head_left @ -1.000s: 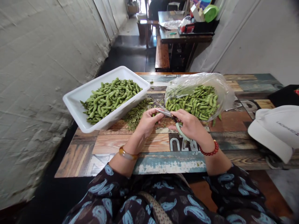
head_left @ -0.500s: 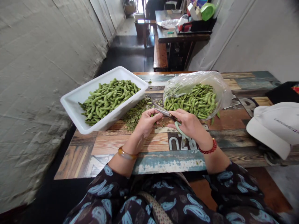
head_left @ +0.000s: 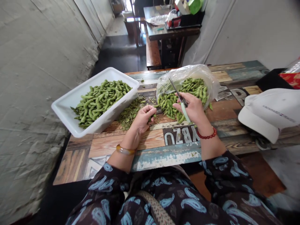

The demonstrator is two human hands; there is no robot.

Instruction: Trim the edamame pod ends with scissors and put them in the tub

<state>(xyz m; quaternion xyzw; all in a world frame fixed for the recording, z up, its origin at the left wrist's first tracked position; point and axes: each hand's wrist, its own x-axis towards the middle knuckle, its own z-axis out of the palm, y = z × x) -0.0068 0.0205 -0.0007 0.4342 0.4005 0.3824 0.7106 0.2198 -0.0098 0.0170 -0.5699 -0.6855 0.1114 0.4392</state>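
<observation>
My left hand [head_left: 144, 117] is closed round one or more green edamame pods [head_left: 152, 118], mostly hidden by the fingers. A heap of green trimmings [head_left: 127, 116] lies on the table just beyond it. Scissors [head_left: 184, 107] with pale green handles are in my right hand [head_left: 191, 106], their blades pointing up and away over the pods. Below that hand, loose edamame pods [head_left: 167, 105] spill from the mouth of a clear plastic bag [head_left: 212, 76]. On the left stands a white plastic tub [head_left: 58, 107] holding a pile of edamame pods [head_left: 103, 100].
The patchwork wooden table [head_left: 114, 142] runs across in front of me. A white cap [head_left: 269, 114] lies at its right, near a black and red item [head_left: 289, 78]. Walls flank both sides. Farther off are a bench [head_left: 152, 53] and another table [head_left: 173, 33] with things on it.
My right hand has lifted the scissors away from my left hand, toward the bag, and their blades now point up. My left hand stays closed near the trimmings. The view has shifted slightly right.
</observation>
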